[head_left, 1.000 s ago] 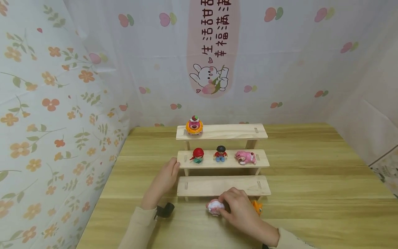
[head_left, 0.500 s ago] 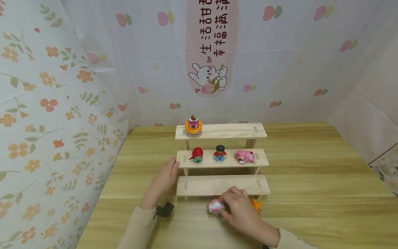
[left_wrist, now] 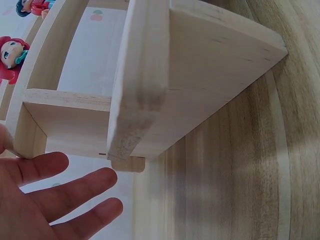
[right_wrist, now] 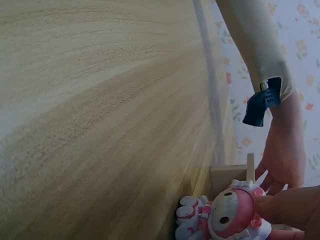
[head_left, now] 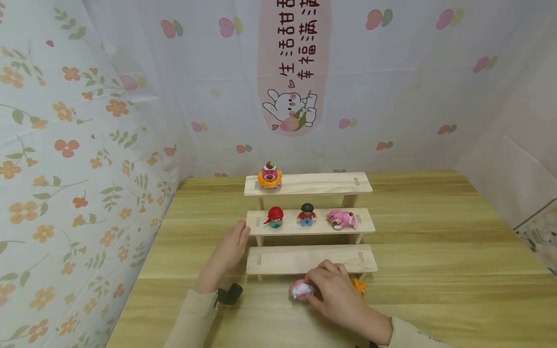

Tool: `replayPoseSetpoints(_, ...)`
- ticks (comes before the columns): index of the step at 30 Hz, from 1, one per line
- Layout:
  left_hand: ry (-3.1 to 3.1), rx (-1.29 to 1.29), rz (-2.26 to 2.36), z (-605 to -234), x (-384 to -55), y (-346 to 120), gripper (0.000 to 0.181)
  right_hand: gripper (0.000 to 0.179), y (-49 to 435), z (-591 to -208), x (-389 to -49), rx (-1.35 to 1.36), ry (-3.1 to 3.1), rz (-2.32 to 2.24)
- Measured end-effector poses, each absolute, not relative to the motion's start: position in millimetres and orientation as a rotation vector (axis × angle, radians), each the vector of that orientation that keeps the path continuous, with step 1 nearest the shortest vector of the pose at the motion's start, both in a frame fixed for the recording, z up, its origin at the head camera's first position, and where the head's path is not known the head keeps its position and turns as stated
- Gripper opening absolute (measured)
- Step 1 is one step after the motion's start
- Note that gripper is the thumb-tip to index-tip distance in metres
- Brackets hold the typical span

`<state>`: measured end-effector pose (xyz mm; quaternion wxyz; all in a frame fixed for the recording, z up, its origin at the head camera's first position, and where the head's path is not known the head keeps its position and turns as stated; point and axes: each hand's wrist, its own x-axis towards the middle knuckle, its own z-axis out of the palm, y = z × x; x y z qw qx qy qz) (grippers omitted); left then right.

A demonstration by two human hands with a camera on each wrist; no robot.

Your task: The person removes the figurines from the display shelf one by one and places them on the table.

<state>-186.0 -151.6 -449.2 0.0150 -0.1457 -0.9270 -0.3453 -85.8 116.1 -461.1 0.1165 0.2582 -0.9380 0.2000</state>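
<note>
In the head view, a three-tier wooden display shelf stands on the table. My left hand holds the left end of its middle tier; in the left wrist view, the other fingers are spread beside the wood. In front of the bottom tier, my right hand pinches a pink-and-white toy figure. The right wrist view shows its pink hood and white face, with a thumb against its side. An orange toy sits behind the right hand, partly hidden.
A toy in an orange ring tops the shelf. The middle tier bears a red-haired figure, a black-haired figure and a pink bear. Floral cloth hangs at left and behind. A dark wrist device is on the left wrist.
Both hands keep nearly the same places. The pink-and-white figure tilts slightly in my right fingers. The whole head view has shifted a little.
</note>
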Motion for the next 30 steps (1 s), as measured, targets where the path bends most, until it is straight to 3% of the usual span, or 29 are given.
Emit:
replayPoseSetpoints(18, -2.887, -0.450, -1.106, -450, -187, -151, 0.015, 0.029, 113, -422, -102, 0.865, -2.512, 0.597)
replayPoseSetpoints(30, -2.856, -0.458, -1.078, -450, -186, -152, 0.014, 0.027, 105, -383, -133, 0.906, -2.387, 0.558)
